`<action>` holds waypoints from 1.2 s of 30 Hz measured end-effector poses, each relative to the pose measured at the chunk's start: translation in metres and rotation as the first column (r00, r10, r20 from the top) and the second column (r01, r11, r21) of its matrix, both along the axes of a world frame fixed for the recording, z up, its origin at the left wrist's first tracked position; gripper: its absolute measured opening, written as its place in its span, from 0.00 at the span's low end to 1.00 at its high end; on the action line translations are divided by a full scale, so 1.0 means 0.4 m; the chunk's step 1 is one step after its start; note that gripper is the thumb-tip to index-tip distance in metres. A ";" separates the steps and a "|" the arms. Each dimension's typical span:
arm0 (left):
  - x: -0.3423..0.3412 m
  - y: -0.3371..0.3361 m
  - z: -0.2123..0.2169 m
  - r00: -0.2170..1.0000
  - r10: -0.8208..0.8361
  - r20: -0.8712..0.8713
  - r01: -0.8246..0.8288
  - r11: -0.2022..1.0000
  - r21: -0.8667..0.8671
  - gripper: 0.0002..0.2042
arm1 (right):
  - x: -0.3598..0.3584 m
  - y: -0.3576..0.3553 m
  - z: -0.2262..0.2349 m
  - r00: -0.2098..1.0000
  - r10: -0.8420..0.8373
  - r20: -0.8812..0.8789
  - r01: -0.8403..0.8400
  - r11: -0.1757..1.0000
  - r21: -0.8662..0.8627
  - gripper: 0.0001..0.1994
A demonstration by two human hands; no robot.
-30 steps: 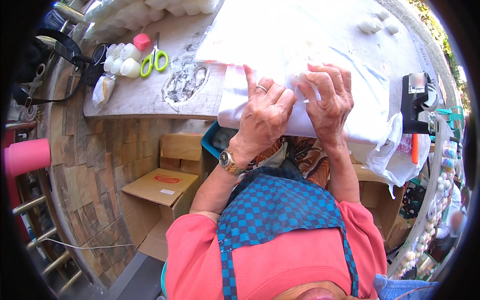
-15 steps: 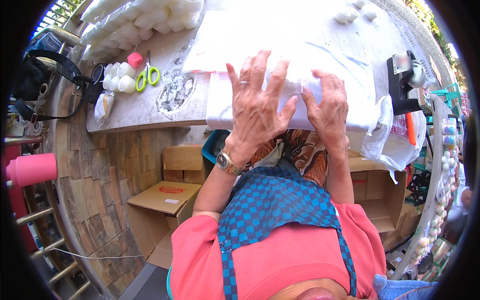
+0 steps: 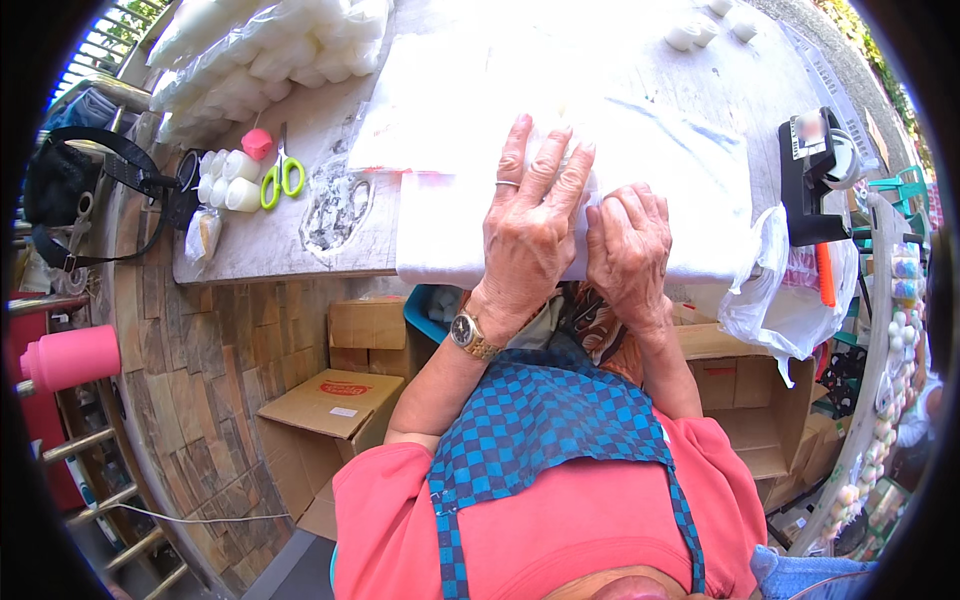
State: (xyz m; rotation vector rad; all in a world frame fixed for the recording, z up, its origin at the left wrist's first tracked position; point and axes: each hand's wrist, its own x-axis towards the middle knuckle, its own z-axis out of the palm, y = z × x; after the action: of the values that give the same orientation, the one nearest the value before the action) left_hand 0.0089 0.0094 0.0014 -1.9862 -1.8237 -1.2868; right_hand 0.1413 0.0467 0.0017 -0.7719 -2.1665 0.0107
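My left hand, with a ring and a wristwatch, lies over a white cloth at the near edge of the table. Its fingers are stretched forward and lie flat. Close beside it, my right hand is closed, its fingers curled down toward the thumb. Whatever it may be gripping is hidden under the fingers. Beyond the hands the white surface is washed out by glare, so details there cannot be made out. A clear plastic sheet or bag with a reddish edge lies left of the cloth.
Green-handled scissors, a pack of white cylinders and bulky bagged white pieces occupy the table's left. A black tape dispenser and a white plastic bag are at the right. Cardboard boxes stand below.
My right hand has gone from spread fingers to curled ones and moved slightly left and nearer. The left hand's fingers have drawn together, and it has shifted right.
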 end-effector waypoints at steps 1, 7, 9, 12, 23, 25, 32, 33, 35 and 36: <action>0.000 0.002 0.001 1.000 -0.008 0.012 0.008 1.000 0.010 0.21 | -0.001 0.001 0.000 1.000 0.000 -0.005 0.000 1.000 0.003 0.06; -0.005 -0.002 0.006 0.997 -0.038 0.063 0.037 0.999 0.021 0.22 | -0.014 -0.024 -0.005 0.996 -0.086 -0.016 0.085 0.994 -0.072 0.04; -0.011 0.000 0.006 0.999 -0.051 0.019 0.051 0.998 0.029 0.28 | 0.005 -0.027 0.003 0.992 -0.117 0.035 0.120 0.989 -0.081 0.04; -0.022 -0.045 0.047 0.999 0.020 0.044 -0.019 1.000 -0.010 0.32 | 0.040 -0.031 0.027 0.972 -0.177 0.152 0.193 0.976 -0.102 0.10; -0.076 -0.040 0.035 0.996 0.080 0.029 -0.071 0.969 -0.235 0.13 | -0.015 0.004 -0.007 0.982 -0.188 0.003 0.187 0.973 -0.133 0.14; -0.076 -0.034 0.009 0.998 0.068 -0.011 -0.068 0.992 -0.108 0.14 | -0.023 0.007 -0.014 0.988 -0.137 -0.065 0.131 0.987 -0.092 0.11; -0.065 -0.037 -0.017 0.990 0.094 -0.104 -0.102 0.992 -0.070 0.06 | -0.032 -0.006 -0.014 0.994 -0.095 -0.054 0.095 0.995 -0.004 0.09; -0.067 -0.039 -0.018 0.987 0.093 -0.133 -0.105 0.991 -0.085 0.05 | -0.033 -0.006 -0.015 0.995 -0.089 -0.044 0.089 0.996 0.000 0.09; -0.069 -0.037 -0.014 0.977 0.097 -0.190 -0.121 0.986 -0.117 0.04 | -0.035 -0.008 -0.012 0.996 -0.094 0.001 0.094 0.995 0.014 0.10; -0.068 -0.038 -0.013 0.979 0.095 -0.181 -0.116 0.987 -0.113 0.04 | -0.036 -0.009 -0.009 0.994 -0.105 0.035 0.105 0.994 0.024 0.10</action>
State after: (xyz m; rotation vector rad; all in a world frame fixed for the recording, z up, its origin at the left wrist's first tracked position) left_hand -0.0183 -0.0060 -0.0038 -1.9618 -1.9356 -0.9591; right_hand 0.1271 0.0430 -0.0017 -0.8785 -2.1539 -0.0823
